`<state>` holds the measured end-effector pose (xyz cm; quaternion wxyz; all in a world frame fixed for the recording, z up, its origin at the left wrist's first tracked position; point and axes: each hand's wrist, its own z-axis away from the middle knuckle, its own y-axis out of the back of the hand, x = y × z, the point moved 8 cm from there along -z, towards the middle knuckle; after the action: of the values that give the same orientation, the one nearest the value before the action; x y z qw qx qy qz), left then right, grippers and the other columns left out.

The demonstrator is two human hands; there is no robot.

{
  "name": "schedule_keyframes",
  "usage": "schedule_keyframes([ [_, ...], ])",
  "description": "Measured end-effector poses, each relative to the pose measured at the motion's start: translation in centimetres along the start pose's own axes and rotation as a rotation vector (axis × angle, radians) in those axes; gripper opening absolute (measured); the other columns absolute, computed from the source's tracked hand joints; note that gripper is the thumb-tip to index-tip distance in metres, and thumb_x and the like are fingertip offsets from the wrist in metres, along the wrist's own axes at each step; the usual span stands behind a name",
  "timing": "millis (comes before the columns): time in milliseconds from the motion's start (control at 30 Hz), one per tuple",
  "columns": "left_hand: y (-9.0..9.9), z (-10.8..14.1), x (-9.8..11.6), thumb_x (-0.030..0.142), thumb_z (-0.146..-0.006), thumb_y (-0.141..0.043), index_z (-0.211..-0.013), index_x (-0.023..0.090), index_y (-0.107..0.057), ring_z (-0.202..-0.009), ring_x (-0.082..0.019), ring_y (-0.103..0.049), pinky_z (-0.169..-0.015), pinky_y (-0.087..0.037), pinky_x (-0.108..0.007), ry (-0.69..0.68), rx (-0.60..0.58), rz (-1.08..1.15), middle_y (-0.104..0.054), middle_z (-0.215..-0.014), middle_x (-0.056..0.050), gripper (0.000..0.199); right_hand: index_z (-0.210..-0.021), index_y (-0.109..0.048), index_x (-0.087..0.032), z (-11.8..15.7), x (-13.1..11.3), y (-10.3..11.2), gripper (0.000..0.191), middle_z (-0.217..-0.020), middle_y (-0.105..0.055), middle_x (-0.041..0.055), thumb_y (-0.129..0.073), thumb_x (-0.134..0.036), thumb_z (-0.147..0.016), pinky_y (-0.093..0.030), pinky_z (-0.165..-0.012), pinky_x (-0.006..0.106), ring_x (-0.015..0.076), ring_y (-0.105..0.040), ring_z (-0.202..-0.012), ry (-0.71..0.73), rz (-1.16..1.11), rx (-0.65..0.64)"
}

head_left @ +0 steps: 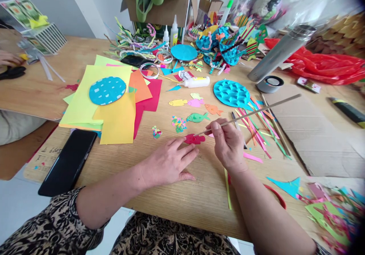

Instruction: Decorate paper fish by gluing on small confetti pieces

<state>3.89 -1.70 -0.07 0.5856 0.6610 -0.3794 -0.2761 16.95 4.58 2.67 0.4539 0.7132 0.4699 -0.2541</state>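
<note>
A red paper fish (194,139) is lying flat on the tabletop (176,194), near the front edge, and looks like the piece being worked on. The right hand (228,145) is pinching a thin stick (251,112), its tip touching the fish. The left hand (169,163) is resting spread, fingertips steadying the fish's edge. Beyond, yellow (177,102), pink (195,102), orange (213,109) and green (196,117) fish are lying cut out, seemingly finished, beside little heaps of paper bits (179,124).

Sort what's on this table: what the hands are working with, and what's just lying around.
In use: red paper fish, thin stick in the right hand, left hand beside the fish.
Lying about: phone, glue bottle, metal tube, cardboard sheet.
</note>
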Motion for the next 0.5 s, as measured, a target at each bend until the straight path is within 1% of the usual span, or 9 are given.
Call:
schedule_keyframes([
  [100,-0.1,0.0,0.0,0.064,-0.09,-0.043,-0.138,0.014,-0.047,-0.132,-0.03,-0.041,-0.109,-0.034,-0.044,0.003,-0.005,-0.001,-0.054,-0.14,-0.011,0.07,-0.081,-0.06,-0.02,-0.3,0.3,0.7,0.025,-0.071,-0.063,0.0016,-0.047,-0.035,-0.097,-0.049,-0.058,0.028,0.0147,-0.064,-0.064,-0.056,-0.016,0.05],
  [267,-0.4,0.0,-0.1,0.064,-0.09,-0.043,-0.14,0.016,-0.046,-0.134,-0.031,-0.038,-0.11,-0.034,-0.045,0.02,-0.02,0.017,-0.05,-0.144,-0.008,0.069,-0.082,-0.062,-0.019,-1.1,-0.3,1.8,0.026,-0.069,-0.066,0.0022,-0.05,-0.039,-0.095,-0.051,-0.059,0.028,0.0154,-0.066,-0.065,-0.141,-0.003,0.079],
  [333,-0.6,0.0,-0.1,0.063,-0.09,-0.044,-0.142,0.017,-0.043,-0.134,-0.031,-0.037,-0.11,-0.033,-0.045,0.023,-0.029,0.027,-0.047,-0.147,-0.007,0.069,-0.083,-0.063,-0.019,-1.4,-0.6,1.9,0.027,-0.072,-0.067,0.0031,-0.051,-0.041,-0.094,-0.051,-0.06,0.028,0.0161,-0.067,-0.068,-0.176,-0.01,0.047],
  [400,-0.8,0.0,-0.1,0.063,-0.09,-0.045,-0.143,0.017,-0.041,-0.135,-0.03,-0.036,-0.11,-0.033,-0.045,0.027,-0.038,0.028,-0.046,-0.148,-0.008,0.07,-0.084,-0.063,-0.019,-1.4,-0.9,1.6,0.028,-0.075,-0.068,0.0038,-0.052,-0.042,-0.094,-0.051,-0.061,0.029,0.0166,-0.067,-0.07,-0.189,-0.014,-0.012],
  [500,-0.9,0.0,0.0,0.063,-0.09,-0.045,-0.145,0.019,-0.039,-0.136,-0.029,-0.035,-0.111,-0.031,-0.045,0.032,-0.049,0.02,-0.045,-0.148,-0.008,0.071,-0.082,-0.063,-0.019,-1.0,-0.9,1.0,0.029,-0.077,-0.068,0.0042,-0.05,-0.041,-0.095,-0.051,-0.063,0.03,0.0167,-0.067,-0.072,-0.16,0.006,-0.073],
])
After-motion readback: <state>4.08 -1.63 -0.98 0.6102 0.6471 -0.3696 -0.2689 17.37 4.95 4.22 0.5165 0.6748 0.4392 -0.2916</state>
